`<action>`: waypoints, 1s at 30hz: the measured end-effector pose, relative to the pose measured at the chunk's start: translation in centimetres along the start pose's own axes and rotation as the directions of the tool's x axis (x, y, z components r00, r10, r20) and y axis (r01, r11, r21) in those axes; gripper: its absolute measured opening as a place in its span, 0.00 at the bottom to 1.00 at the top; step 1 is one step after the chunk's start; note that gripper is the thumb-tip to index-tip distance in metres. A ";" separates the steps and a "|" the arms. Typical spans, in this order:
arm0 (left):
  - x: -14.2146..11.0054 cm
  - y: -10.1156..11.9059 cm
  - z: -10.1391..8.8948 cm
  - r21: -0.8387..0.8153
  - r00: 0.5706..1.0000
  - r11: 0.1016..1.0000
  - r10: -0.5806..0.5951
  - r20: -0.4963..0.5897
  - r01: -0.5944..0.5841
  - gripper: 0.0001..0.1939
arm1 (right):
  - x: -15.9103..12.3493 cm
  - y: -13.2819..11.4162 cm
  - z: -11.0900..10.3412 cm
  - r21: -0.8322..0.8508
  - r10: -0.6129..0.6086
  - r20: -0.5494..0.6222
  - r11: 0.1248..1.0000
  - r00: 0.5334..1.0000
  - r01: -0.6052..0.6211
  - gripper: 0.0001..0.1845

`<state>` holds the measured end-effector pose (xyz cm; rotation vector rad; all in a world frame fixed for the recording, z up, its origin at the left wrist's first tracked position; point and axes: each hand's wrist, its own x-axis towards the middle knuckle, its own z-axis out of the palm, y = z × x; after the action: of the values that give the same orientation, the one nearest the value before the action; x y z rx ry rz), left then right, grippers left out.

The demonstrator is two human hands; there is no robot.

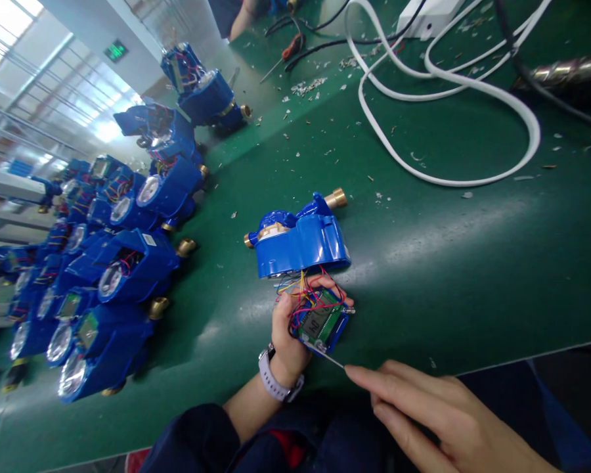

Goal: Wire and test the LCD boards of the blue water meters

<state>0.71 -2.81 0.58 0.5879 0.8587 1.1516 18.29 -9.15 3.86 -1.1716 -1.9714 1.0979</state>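
My left hand [288, 328], wearing a watch with a pale strap, is closed around a green circuit board [331, 323] with a small display and a blue holder. Red, yellow and black wires run from the board to a blue water meter [303, 243] with brass ends, tipped on its side just beyond. From the fingertips of my right hand [423, 414] extends a thin metal-shafted tool [331, 359]; its handle is hidden in the hand. The tool's tip meets the lower left corner of the board, near a small silvery part.
Many more blue water meters [138, 263] crowd the left side of the green table [423, 263]. At the back lie a screwdriver [291, 47], a looped white cable [473, 177], a white box [431, 16] and scattered scraps. A person's arm [241, 20] shows at the top.
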 end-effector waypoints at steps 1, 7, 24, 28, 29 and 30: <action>0.0 0.0 0.0 -0.001 1.000 1.000 -0.005 0.002 0.005 0.25 | 0.0 0.0 0.1 -0.035 -0.013 0.001 0.999 1.000 0.013 0.22; 0.0 -0.1 0.0 0.012 1.000 1.000 -0.011 -0.013 0.011 0.24 | -0.3 0.0 0.5 -0.206 -0.071 0.022 0.976 0.997 0.074 0.23; 0.1 0.6 -0.3 -0.018 0.990 0.991 -0.131 0.060 0.133 0.27 | 1.4 -0.4 0.1 0.401 0.370 0.257 0.800 0.893 -0.447 0.19; 0.1 0.8 -0.3 -0.026 0.985 0.992 -0.116 0.125 0.120 0.26 | 1.0 0.4 -0.3 0.412 0.398 0.352 0.747 0.847 -0.522 0.20; 0.1 0.8 -0.3 -0.031 0.983 0.991 -0.123 0.137 0.128 0.26 | 0.8 0.6 -0.3 0.412 0.403 0.398 0.725 0.824 -0.553 0.21; 0.1 0.8 -0.3 -0.035 0.981 0.990 -0.130 0.145 0.136 0.26 | 0.7 0.8 -0.4 0.406 0.403 0.434 0.710 0.805 -0.575 0.22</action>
<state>0.06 -2.42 1.06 0.5608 0.7364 0.9926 18.62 -8.18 3.40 -1.3002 -1.4070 2.0718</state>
